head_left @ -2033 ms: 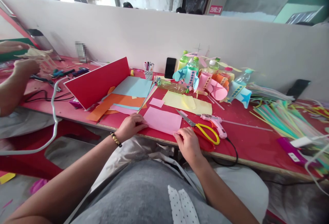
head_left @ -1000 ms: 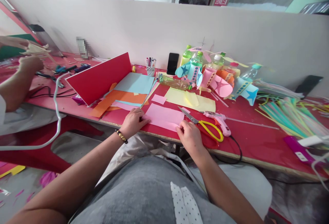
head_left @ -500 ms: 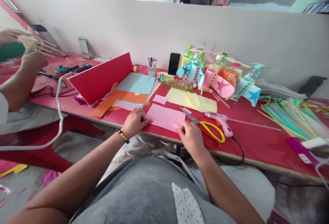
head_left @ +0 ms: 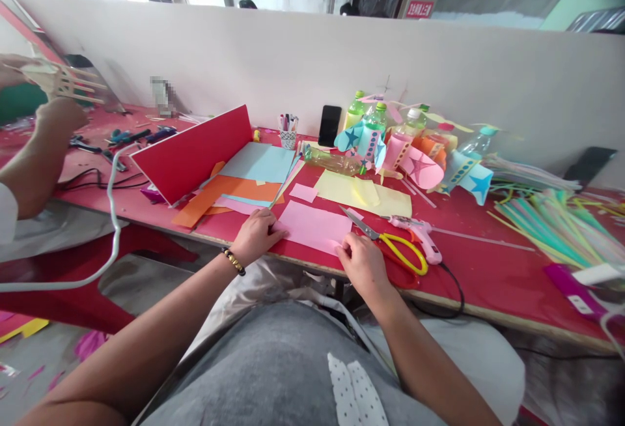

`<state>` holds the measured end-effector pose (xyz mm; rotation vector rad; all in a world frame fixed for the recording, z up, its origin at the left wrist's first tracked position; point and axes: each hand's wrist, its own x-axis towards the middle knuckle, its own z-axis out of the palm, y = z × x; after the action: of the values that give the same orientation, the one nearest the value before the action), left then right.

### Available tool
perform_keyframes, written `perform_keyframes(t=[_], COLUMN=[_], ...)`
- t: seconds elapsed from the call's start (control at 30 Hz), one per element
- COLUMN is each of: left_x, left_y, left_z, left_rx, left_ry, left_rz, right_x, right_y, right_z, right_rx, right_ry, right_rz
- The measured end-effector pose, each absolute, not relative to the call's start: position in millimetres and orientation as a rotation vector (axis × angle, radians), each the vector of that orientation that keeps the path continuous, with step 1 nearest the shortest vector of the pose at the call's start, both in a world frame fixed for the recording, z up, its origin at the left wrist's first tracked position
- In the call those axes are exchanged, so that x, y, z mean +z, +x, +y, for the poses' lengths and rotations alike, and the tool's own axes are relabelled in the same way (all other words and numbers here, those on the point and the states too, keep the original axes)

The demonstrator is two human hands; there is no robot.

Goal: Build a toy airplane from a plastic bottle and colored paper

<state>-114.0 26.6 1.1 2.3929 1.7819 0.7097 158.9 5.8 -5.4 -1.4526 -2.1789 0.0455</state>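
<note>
A sheet of pink paper [head_left: 312, 225] lies nearly flat at the red table's front edge. My left hand [head_left: 254, 236], a beaded bracelet at its wrist, grips the sheet's left end with thumb and fingers. At the lower right corner my right hand [head_left: 362, 260] pinches the same sheet, its fingertips partly hidden. Scissors [head_left: 398, 249] with yellow handles rest just beyond my right hand, blades toward the paper. Beside them is a pink glue gun [head_left: 424, 236]. A small pink piece [head_left: 303, 193] and a pale yellow sheet [head_left: 390, 199] lie behind the pink sheet.
Orange paper [head_left: 244, 187] and light blue paper [head_left: 263, 162] lie by an upright red board [head_left: 195, 152]. Decorated bottles [head_left: 374, 142], a lying bottle [head_left: 332, 160], a phone [head_left: 330, 125] and a pen cup [head_left: 288, 139] stand behind. Coloured strips [head_left: 547, 224] lie right. Another person's hand [head_left: 61, 120] is far left.
The view has shifted slightly. My hands keep their places on the pink paper. At the far left, the other person's hands and the pale stick frame have moved a little.
</note>
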Motion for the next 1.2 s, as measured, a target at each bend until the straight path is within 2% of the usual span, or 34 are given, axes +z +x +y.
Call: perform_keyframes(t=[0.13, 0.3, 0.57, 1.0, 1.2], left_x=[0, -1, -15, -17, 5], left_y=[-113, -101, -64, -61, -90], left_z=[26, 14, -21, -30, 5], left_rx=[0.723, 0.902, 0.676, 0.485, 0.664], left_ry=[2.371, 2.425, 2.797, 2.854, 2.612], left_rz=[1.819, 1.928, 1.459, 1.406, 1.605], right_x=[-3, 0, -2, -2, -3], right_y=[158, 157, 157, 158, 158], right_z=[6, 5, 4, 2, 4], right_rx=[0.076, 0.091, 0.09, 0.116, 0.155], right_ry=[-1.495, -1.555, -1.512, -1.451, -1.456], right_rz=[-2.17, -2.136, -2.163, -2.181, -2.161])
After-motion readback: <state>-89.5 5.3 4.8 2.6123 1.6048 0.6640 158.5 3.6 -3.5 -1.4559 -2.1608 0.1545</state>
